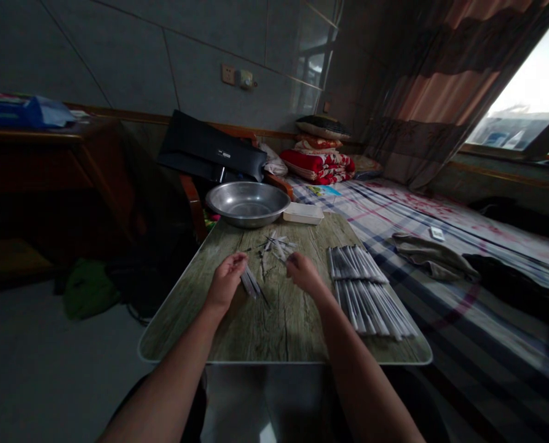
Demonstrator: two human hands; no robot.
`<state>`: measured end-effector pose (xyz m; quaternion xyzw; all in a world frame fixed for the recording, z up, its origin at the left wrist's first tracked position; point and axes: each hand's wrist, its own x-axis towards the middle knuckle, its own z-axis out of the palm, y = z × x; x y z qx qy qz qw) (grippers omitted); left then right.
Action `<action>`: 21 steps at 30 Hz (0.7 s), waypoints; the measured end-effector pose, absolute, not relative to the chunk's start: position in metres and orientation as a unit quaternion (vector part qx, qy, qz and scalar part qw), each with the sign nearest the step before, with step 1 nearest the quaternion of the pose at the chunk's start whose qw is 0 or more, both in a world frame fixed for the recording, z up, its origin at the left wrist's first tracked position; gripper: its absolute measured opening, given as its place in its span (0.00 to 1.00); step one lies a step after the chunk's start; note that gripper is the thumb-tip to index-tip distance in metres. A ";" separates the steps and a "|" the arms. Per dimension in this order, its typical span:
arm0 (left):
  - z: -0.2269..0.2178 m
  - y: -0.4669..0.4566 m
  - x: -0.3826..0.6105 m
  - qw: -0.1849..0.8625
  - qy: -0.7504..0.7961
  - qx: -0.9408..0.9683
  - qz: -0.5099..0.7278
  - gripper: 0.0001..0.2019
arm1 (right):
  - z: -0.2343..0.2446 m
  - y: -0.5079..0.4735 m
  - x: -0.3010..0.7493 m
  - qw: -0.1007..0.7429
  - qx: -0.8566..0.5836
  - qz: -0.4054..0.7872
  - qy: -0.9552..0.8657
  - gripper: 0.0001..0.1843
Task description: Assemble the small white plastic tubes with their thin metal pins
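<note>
Strips (251,285), slim, pale grey and dark, are extending from our left hand (227,277), pinched nearly closed; loose, narrow whitish pieces (278,245) are lying just beyond our curled right hand (302,272), its hold unclear.

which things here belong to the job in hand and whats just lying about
Seem part of the job:
slim strips at the left hand
loose pile by the right hand
two pale bundles
table

Seem just lying about:
metal basin, white tray (untouched, less certain)
red bedding
crumpled cloth
</note>
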<state>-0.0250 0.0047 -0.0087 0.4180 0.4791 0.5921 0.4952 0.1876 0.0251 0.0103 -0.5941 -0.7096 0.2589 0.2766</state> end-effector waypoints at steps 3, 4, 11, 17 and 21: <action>-0.006 0.001 -0.018 0.581 0.450 0.421 0.531 0.24 | 0.007 0.011 0.154 0.307 -0.485 0.306 -0.760 0.06; -0.007 0.000 -0.017 0.599 0.445 0.415 0.521 0.23 | 0.006 0.007 0.144 0.311 -0.467 0.300 -0.772 0.06; -0.009 0.005 -0.025 0.557 0.473 0.340 0.593 0.20 | 0.004 0.001 0.137 0.263 -0.432 0.326 -0.799 0.19; -0.012 0.008 -0.031 0.540 0.462 0.296 0.638 0.18 | -0.001 0.012 0.149 0.255 -0.454 0.368 -0.770 0.11; -0.011 0.009 -0.029 0.550 0.460 0.283 0.637 0.17 | -0.010 0.013 0.142 0.286 -0.455 0.438 -0.721 0.09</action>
